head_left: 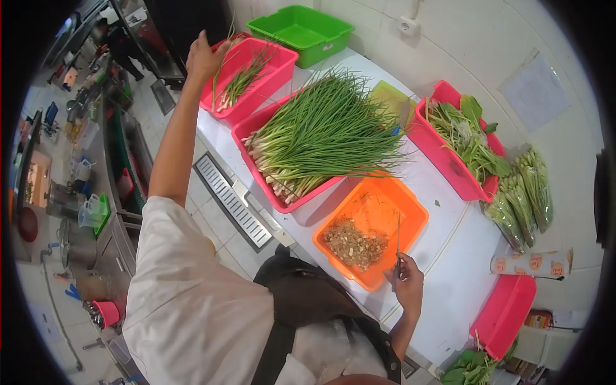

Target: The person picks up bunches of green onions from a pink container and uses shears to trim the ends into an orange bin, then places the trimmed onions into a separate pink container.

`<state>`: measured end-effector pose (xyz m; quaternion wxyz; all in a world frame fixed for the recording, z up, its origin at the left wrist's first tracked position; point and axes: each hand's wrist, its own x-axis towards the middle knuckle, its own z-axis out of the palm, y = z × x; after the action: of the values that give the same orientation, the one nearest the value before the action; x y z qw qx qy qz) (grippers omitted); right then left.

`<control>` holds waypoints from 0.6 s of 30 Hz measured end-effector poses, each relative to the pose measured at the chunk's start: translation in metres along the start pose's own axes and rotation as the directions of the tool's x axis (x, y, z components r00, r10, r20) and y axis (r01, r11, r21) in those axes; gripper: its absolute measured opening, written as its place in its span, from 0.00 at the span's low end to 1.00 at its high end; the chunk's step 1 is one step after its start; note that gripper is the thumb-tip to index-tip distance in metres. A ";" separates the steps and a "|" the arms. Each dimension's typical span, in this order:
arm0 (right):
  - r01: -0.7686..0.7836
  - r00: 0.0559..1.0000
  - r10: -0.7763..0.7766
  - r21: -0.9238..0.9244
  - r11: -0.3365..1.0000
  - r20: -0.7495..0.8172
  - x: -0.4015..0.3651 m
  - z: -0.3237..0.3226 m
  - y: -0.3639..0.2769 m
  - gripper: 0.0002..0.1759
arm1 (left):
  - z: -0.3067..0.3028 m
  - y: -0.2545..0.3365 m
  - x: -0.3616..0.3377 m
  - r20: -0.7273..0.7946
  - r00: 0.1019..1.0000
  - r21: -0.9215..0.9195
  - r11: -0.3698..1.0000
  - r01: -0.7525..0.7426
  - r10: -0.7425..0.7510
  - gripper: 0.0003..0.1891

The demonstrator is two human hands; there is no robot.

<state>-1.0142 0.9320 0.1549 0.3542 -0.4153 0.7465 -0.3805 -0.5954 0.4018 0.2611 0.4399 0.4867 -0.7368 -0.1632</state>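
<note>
My left hand (204, 59) is stretched out over the left side of a pink bin (273, 77), its fingers apart. A single spring onion stands upright by its thumb; the fingers do not appear closed round it. Several trimmed spring onions (242, 82) lie in that bin. My right hand (409, 282) grips a knife (398, 256) by its dark handle, blade pointing away from me, at the right edge of an orange bin (407, 199). Brown peelings and root trimmings (355, 245) lie in the orange bin. Between my hands, a large heap of spring onions (327, 128) fills another pink bin (260, 186).
A green bin (301, 32) stands at the back by the wall. Behind the heap lies a yellow-green board (388, 102). On the right are a pink bin of leafy greens (443, 151), bagged green vegetables (523, 192), a printed roll (532, 262) and another pink bin (507, 311).
</note>
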 end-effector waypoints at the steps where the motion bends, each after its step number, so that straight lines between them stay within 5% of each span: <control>1: 0.029 0.999 -0.030 -0.033 0.999 -0.015 0.002 0.004 -0.001 0.28 | 0.009 0.013 0.003 -0.031 0.998 0.032 0.998 -0.061 0.063 0.22; 2: 0.052 0.998 -0.054 -0.067 0.996 -0.026 0.002 0.008 0.001 0.27 | 0.021 0.018 0.000 -0.056 0.991 0.066 0.991 -0.118 0.122 0.21; 3: 0.070 0.997 -0.073 -0.100 0.993 -0.033 -0.001 0.011 0.001 0.27 | 0.036 0.011 -0.017 0.217 0.968 0.084 0.986 -0.146 0.125 0.18; 5: 0.004 0.999 -0.008 -0.075 0.997 -0.054 -0.003 0.017 -0.005 0.28 | 0.054 0.032 -0.079 0.672 0.734 0.031 0.987 -0.160 0.098 0.12; 6: -0.026 0.998 0.022 -0.060 0.998 -0.066 -0.003 0.019 -0.007 0.29 | 0.067 0.032 -0.105 0.785 0.606 0.038 0.968 -0.250 0.126 0.11; 7: -0.027 0.998 0.023 -0.059 0.998 -0.066 -0.004 0.021 -0.009 0.28 | 0.074 0.037 -0.130 0.862 0.506 0.043 0.993 -0.114 0.021 0.14; 11: -0.008 0.998 0.003 -0.079 0.997 -0.061 0.000 0.029 -0.012 0.27 | 0.094 0.034 -0.189 0.734 0.679 0.034 0.999 -0.024 -0.008 0.17; 14: 0.034 0.998 -0.040 -0.119 0.992 -0.051 0.006 0.034 -0.014 0.27 | 0.091 0.019 -0.189 0.746 0.662 -0.061 0.981 0.184 -0.078 0.14; 18: 0.064 0.998 -0.067 -0.101 0.993 -0.021 0.014 0.034 -0.025 0.28 | 0.069 0.031 -0.174 0.669 0.719 -0.028 0.961 0.276 -0.186 0.11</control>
<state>-0.9824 0.9007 0.1572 0.3113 -0.4523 0.7548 -0.3590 -0.6445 0.5529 0.1581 0.1570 0.4569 -0.7659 -0.4243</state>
